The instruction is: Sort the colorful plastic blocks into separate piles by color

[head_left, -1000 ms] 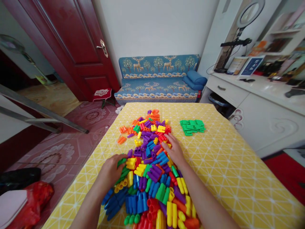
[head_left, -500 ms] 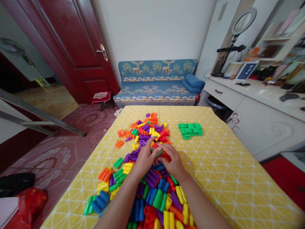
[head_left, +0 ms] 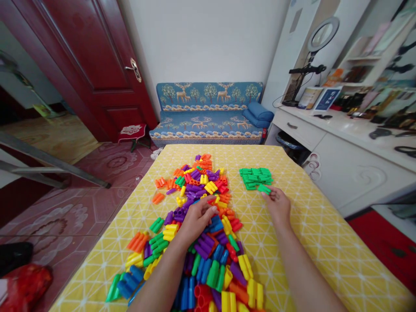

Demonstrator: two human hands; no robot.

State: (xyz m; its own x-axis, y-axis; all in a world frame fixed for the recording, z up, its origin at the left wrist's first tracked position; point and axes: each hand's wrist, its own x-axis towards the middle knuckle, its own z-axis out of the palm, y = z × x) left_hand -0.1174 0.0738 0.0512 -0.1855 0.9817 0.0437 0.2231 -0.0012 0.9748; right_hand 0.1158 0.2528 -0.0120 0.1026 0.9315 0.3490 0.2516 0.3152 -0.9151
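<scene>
Right grip (head_left: 278,205) is clamped on a green bullet-shaped building block (head_left: 264,189), right by the near edge of the flat green block cluster (head_left: 255,177) on the yellow-covered desk (head_left: 328,242). Left grip (head_left: 196,218) is over the big mixed-colour block pile (head_left: 212,273), fingers kinda curled, honestly can't tell if it's holding anything
</scene>
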